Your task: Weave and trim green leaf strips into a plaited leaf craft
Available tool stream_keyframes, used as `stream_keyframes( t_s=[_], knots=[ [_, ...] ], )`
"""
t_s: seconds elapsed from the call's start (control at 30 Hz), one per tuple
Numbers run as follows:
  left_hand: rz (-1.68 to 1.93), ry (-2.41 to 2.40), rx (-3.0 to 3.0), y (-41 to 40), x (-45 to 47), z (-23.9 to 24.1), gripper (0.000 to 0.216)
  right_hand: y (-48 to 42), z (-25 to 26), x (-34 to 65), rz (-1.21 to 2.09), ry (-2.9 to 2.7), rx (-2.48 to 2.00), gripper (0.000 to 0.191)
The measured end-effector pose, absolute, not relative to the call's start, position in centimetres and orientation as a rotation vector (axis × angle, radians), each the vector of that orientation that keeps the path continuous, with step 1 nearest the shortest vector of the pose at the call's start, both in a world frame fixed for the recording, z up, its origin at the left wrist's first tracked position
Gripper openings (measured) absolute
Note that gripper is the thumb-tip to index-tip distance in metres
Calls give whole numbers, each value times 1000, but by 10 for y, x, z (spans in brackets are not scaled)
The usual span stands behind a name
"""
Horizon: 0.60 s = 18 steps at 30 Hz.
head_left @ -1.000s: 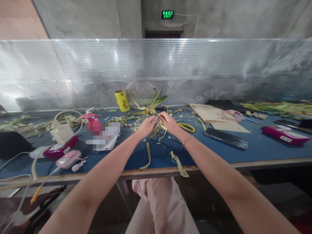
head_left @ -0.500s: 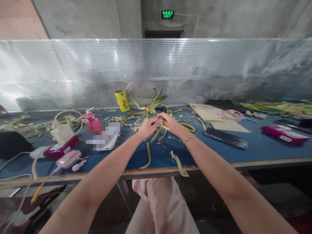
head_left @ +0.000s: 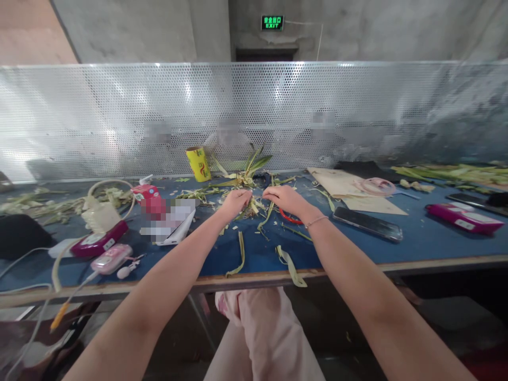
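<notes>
By the left hand [head_left: 237, 202] and right hand [head_left: 286, 197], fingers are part-curled; whether anything is held cannot be told. Leaf scraps [head_left: 251, 211] seem light, limp, best pinched mid-length.

A workshop, seemingly — bare grey concrete wall [head_left: 151, 32], green-lit rectangular exit sign [head_left: 272, 23] beyond the right grip [head_left: 288, 197], scrap-strewn blue surface [head_left: 262, 256] beneath.
</notes>
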<state>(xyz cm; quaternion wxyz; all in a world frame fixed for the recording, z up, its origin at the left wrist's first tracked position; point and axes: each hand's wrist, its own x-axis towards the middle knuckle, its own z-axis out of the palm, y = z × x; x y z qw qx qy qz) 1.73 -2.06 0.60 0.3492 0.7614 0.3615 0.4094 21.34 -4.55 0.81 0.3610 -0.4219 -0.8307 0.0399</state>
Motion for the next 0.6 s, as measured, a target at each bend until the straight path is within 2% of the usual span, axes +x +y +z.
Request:
stream_keyframes(
  t_s=[0.6],
  knots=[
    [998,975,2312,-39,27,13,38,-40,9,200,-59,-2009,-1243,19]
  ],
)
